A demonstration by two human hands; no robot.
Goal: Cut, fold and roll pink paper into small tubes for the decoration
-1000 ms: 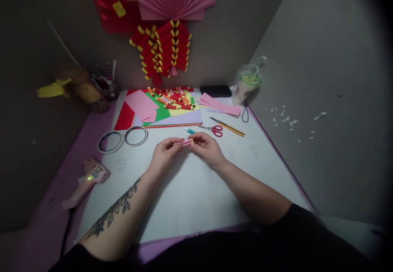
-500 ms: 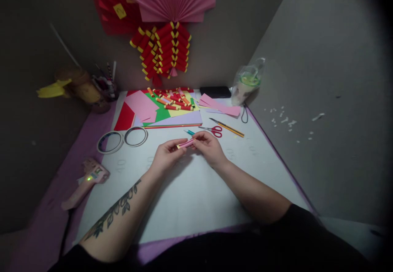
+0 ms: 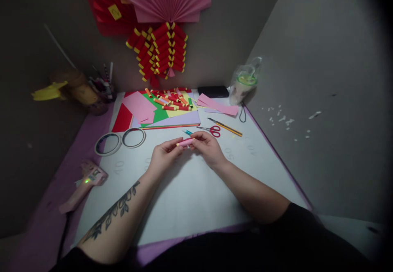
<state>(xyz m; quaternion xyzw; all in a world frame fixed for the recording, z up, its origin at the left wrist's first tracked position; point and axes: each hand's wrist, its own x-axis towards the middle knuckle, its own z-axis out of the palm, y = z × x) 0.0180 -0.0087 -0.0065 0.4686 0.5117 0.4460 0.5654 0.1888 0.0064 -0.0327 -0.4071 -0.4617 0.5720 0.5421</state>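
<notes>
Between my two hands is a small pink paper roll with a yellow edge at its left end. My left hand pinches the left end, and my right hand grips the right end, partly hiding it. Just beyond the fingers lies a teal pen-like tool, its near part covered by my right hand. Red-handled scissors rest behind my right hand, with a yellow craft knife beside them.
Finished paper rolls are heaped on coloured paper sheets at the back. Two tape rolls and a pink glue gun lie on the left. Pink strips, a black phone and a bagged drink cup sit back right.
The pink paper, showing an open hollow before, now looks rolled closed between my fingers. Both hands stay nearly in place; the whole view has shifted slightly.
</notes>
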